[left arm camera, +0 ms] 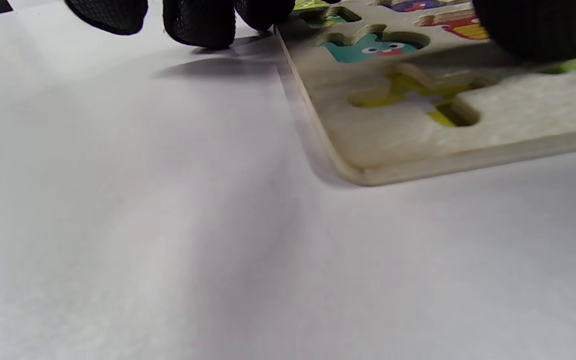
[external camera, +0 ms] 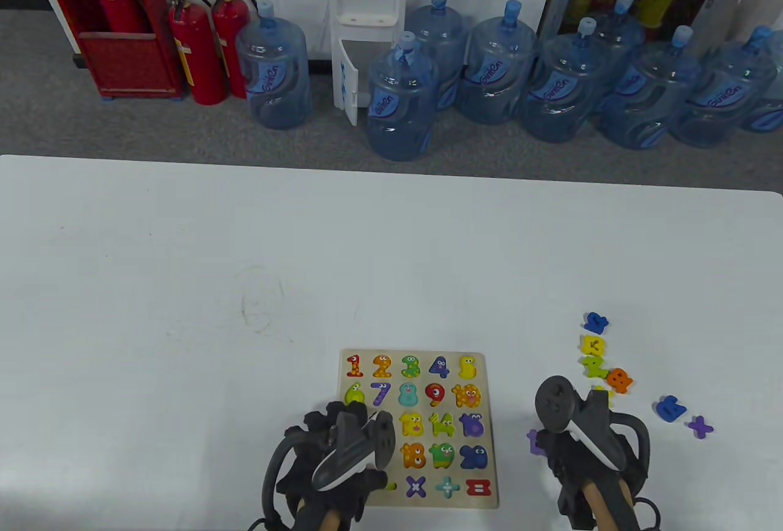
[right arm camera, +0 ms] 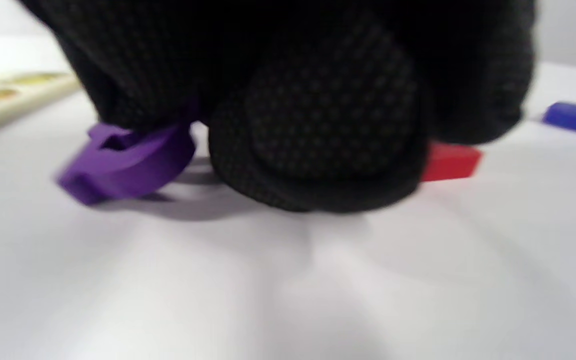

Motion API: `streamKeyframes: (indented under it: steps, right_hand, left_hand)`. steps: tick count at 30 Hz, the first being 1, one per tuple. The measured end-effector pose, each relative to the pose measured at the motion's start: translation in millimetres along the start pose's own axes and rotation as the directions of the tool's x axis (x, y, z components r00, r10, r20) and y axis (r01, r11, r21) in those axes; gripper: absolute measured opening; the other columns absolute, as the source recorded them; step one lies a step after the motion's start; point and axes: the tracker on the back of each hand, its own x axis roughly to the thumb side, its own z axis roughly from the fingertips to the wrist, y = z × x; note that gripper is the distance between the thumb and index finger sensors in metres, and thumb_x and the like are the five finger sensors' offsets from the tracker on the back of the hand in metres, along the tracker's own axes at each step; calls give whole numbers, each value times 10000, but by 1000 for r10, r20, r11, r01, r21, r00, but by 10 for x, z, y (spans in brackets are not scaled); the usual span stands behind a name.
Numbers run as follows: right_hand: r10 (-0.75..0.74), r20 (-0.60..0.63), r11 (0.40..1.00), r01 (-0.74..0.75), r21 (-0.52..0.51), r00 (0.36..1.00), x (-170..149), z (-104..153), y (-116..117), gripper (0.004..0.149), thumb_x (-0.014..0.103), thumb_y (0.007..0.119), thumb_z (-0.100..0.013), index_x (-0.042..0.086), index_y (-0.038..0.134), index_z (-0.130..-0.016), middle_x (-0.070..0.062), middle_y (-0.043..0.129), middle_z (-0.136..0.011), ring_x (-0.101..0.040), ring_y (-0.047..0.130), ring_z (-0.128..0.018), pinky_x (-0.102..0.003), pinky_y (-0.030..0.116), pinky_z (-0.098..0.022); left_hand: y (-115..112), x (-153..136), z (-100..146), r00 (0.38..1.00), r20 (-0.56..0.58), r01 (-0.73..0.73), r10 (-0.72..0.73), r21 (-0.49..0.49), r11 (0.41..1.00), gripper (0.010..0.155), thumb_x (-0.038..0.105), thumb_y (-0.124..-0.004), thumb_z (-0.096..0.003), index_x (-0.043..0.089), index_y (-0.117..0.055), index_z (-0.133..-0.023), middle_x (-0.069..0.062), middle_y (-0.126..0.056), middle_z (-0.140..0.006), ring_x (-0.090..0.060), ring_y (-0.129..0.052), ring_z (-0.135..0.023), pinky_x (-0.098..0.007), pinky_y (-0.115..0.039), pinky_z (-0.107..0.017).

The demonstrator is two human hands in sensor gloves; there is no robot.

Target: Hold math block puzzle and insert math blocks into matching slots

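Left hand (external camera: 333, 448) rests on puzzle board (external camera: 483, 372); right hand (external camera: 590, 445) grips purple block (right arm camera: 128, 162), wrist-view only.

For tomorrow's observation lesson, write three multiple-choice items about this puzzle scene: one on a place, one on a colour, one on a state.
1. Where do the loose number blocks lie?
A. right of the puzzle board
B. left of the board
C. stacked on the board

2. What colour is the block at the right hand's fingers?
A. green
B. purple
C. white

3. How is the left hand placed?
A. raised high above the table
B. off to the right among the loose blocks
C. over the board's near left corner

Answers:
1 A: the loose blocks are scattered on the table right of the puzzle board.
2 B: the right wrist view shows a purple block tilted at the gloved fingers of the right hand.
3 C: the left hand covers that corner, fingertips down beside the board's edge.
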Motion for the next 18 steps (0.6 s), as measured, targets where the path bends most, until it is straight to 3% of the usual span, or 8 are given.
streamKeyframes:
  steps: [3, 6, 8, 12, 13, 18]
  right_hand:
    - [59, -9, 996, -59, -70, 998, 18, 54, -46, 537, 361, 836, -277, 138, 885, -763, -80, 1025, -565, -166, 1050, -324, -370, 873, -346]
    - [53, 147, 997, -44, -65, 988, 95, 153, -63, 688, 364, 880, -236, 206, 750, -893, -67, 874, -818, -204, 968, -610, -426, 790, -524]
    - [91, 183, 996, -88, -24, 979, 152, 170, -23, 789, 386, 908, -197, 205, 689, -934, -79, 795, -893, -227, 913, -701, -441, 761, -557]
    - [224, 129, 974, -219, -50, 966, 271, 112, 103, 764, 387, 871, -171, 241, 705, -902, -46, 783, -857, -201, 908, -676, -410, 771, -543]
    - [212, 132, 975, -200, -102, 968, 293, 110, 97, 727, 375, 883, -174, 235, 754, -875, -50, 839, -813, -187, 949, -632, -400, 790, -527]
    - [161, 232, 982, -132, -136, 959, 325, 105, 88, 699, 334, 911, -178, 279, 767, -859, -16, 841, -823, -174, 940, -645, -407, 770, -571]
  left_hand:
    - [1, 9, 9, 1000, 10, -1, 1, 19, 1000, 976, 668, -735, -314, 271, -337, -1112, -31, -404, -1169, -417, -555, -1102, -682, -553, -751]
    - [10, 8, 12, 1000, 3, -4, 4, 14, 1000, 973, 667, -739, -314, 280, -339, -1111, -4, -401, -1171, -415, -558, -1103, -681, -555, -749]
    - [34, 0, 21, 1000, -16, 7, -7, 20, 1000, 956, 670, -739, -311, 301, -358, -1107, 30, -426, -1171, -405, -570, -1108, -687, -555, -749]
    - [122, -10, 97, 1000, -16, -24, 24, 29, 999, 962, 668, -742, -313, 287, -361, -1110, 14, -430, -1173, -427, -568, -1103, -700, -556, -739]
    - [147, -8, 116, 1000, -23, -16, 16, 33, 999, 964, 668, -744, -312, 288, -362, -1111, 11, -430, -1175, -426, -573, -1103, -701, -557, -739]
    - [87, 29, 30, 1000, -11, 18, -17, 27, 999, 1027, 666, -791, -278, 294, -332, -1118, 9, -350, -1191, -448, -482, -1132, -716, -521, -752]
